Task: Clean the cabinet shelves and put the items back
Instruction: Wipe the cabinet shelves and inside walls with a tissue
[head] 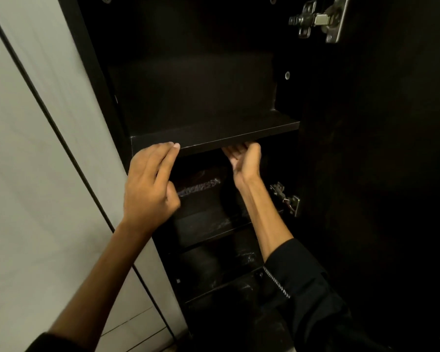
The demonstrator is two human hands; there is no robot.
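bare forearms, black sleeves (305, 283) pushed up, white zigzag stitching along right cuff (277, 283)

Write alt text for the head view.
A person's left hand touches the front edge of a bare dark cabinet shelf while the right hand reaches palm-up beneath it. Lower shelves sit in shadow; a metal hinge shows top right.
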